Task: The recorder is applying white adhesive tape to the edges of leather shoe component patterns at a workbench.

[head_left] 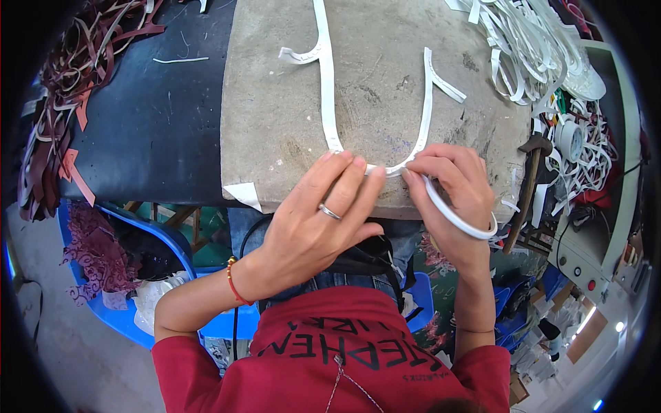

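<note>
A narrow white strap (327, 93) lies on the grey slab, bending in a U near the slab's front edge. It has a short side branch on its left run and another on its right run (425, 113). My left hand (310, 213), with a ring and a red bracelet, rests with its fingers stretched out on the bottom of the bend. The thumb is held apart. My right hand (454, 189) pinches the strap at the right side of the bend. From its fingertips a white strip (454, 219) loops back across the palm side toward the wrist; how it joins the strap is hidden.
Around the grey slab (275, 89) are a black table surface (172, 131) and hanging dark red straps (82, 62) at left. White straps (533, 41) and a wooden-handled hammer (529, 179) lie at right. A blue chair (131, 323) stands below left.
</note>
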`<state>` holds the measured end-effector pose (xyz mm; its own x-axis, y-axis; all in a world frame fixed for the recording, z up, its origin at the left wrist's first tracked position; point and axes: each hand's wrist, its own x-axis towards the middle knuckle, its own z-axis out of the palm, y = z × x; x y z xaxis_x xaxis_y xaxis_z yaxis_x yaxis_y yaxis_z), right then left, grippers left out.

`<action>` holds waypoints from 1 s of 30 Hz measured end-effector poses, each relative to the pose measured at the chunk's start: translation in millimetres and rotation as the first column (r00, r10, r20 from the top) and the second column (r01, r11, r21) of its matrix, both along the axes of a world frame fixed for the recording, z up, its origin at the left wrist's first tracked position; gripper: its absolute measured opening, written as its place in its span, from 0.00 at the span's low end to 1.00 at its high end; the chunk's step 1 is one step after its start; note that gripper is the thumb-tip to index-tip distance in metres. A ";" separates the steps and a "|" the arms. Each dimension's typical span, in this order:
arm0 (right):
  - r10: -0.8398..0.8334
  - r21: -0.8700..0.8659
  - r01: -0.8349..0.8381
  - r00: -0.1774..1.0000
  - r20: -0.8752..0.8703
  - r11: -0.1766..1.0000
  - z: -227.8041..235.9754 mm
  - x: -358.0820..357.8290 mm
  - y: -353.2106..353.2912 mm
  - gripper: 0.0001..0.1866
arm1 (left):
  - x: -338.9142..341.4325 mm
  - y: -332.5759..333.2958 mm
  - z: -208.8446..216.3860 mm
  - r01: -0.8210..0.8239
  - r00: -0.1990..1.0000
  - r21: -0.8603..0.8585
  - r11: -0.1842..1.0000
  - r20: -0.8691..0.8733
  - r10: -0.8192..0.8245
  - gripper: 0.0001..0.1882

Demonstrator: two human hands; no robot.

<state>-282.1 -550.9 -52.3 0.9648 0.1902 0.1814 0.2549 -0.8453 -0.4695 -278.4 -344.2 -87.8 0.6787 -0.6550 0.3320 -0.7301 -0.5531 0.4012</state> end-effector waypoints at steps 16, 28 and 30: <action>0.078 -0.070 -0.071 0.992 0.104 0.995 -5.6 -0.7 37.4 0.12 | -9.5 -0.2 12.7 -0.092 0.995 0.031 0.995 -0.036 0.094 0.34; 0.087 -0.061 -0.089 0.996 -0.029 0.994 14.0 9.2 10.4 0.11 | -10.4 9.5 1.9 -0.075 0.996 0.079 0.994 0.058 0.071 0.30; -0.132 0.307 0.231 0.941 -0.311 0.923 25.7 10.4 1.1 0.13 | -7.6 5.7 4.4 -0.087 0.995 0.097 0.992 0.063 0.081 0.30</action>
<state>-271.6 -549.8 -26.6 0.9968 -0.0172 -0.0782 -0.0708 -0.6449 -0.7610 -286.0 -338.5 -83.4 0.7138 -0.6284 0.3091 -0.7002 -0.6481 0.2995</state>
